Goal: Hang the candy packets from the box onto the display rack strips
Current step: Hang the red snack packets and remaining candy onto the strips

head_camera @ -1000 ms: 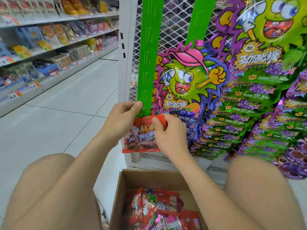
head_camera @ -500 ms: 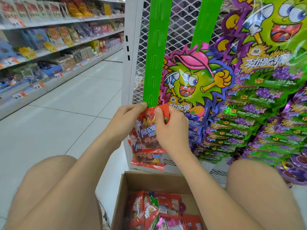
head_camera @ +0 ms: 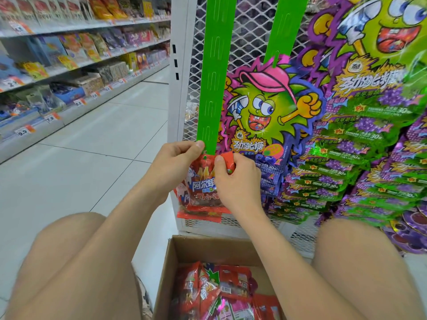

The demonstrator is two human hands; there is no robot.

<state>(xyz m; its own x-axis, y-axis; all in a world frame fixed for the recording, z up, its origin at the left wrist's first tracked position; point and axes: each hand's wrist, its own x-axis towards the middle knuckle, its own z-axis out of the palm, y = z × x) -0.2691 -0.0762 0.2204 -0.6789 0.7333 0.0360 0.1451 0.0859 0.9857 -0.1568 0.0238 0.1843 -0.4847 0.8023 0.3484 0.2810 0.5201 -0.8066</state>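
Seen from the head camera, the left hand (head_camera: 172, 158) and the right hand (head_camera: 233, 179) each keep a pinching grip on the top edge of a red candy packet (head_camera: 203, 181). They hold it right at the lower end of the green strip (head_camera: 215, 88) on the mesh rack (head_camera: 251, 31). Below, between the knees, an open cardboard box (head_camera: 184, 250) holds more packets (head_camera: 221, 292).

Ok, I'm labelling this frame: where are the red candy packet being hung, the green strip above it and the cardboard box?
red candy packet (head_camera: 202, 181), head view, blue lettering on its front.
green strip (head_camera: 215, 77), head view, middle of the left strip's face.
cardboard box (head_camera: 208, 250), head view, bare inner back wall.
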